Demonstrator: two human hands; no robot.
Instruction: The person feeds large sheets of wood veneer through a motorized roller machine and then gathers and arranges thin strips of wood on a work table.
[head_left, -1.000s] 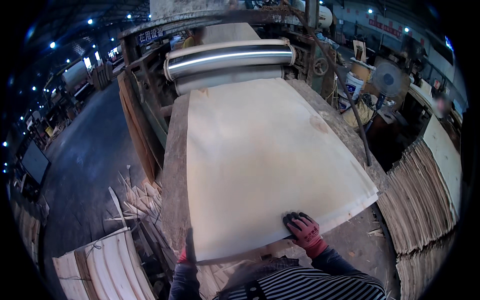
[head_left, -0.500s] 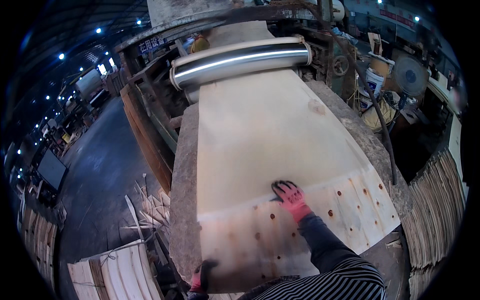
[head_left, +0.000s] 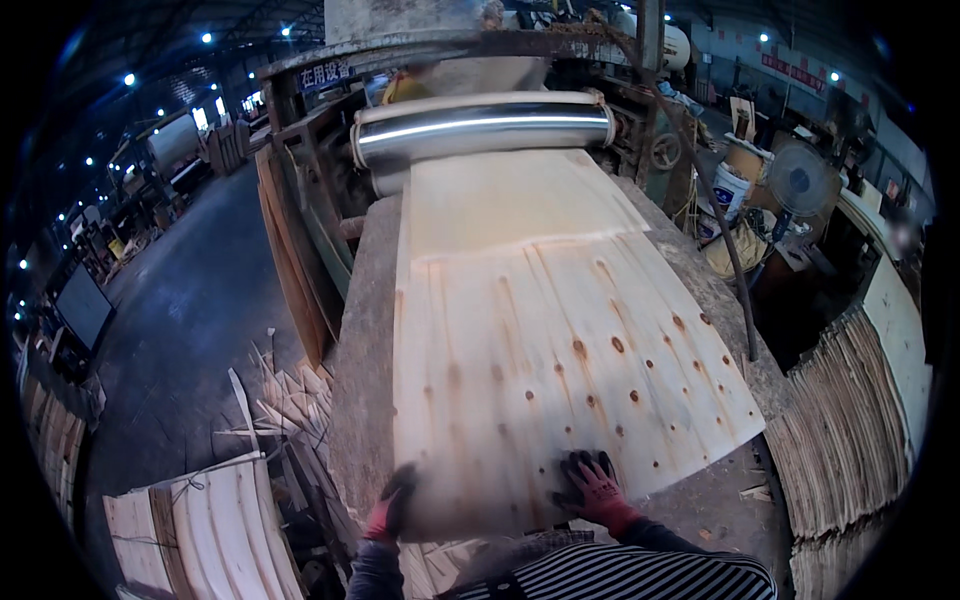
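Observation:
A pale, knotty wood veneer sheet (head_left: pixel 560 370) covers the bench in front of me. A smoother, plain veneer sheet (head_left: pixel 510 205) overlaps its far end and reaches up to the shiny metal roller (head_left: pixel 485 125). My right hand (head_left: pixel 595 492), in a red glove with black fingers, lies on the knotty sheet near its front edge, fingers spread. At that sheet's near left corner, my left hand (head_left: pixel 390 502) in a matching glove rests against the side edge, its dark fingers stretched along it. The left thumb is hidden.
The worn bench top (head_left: pixel 362 370) shows along both sides. Bundled veneer (head_left: pixel 195 530) and wood scraps (head_left: pixel 295 400) lie at lower left. To the right stand a tall veneer stack (head_left: pixel 845 430), a leaning rod (head_left: pixel 735 250), a bucket (head_left: pixel 732 188) and a fan (head_left: pixel 800 180).
The plain sheet has slid away from me toward the roller, baring more of the knotty sheet. My right hand has drawn back to the near edge; my left hand has moved slightly forward.

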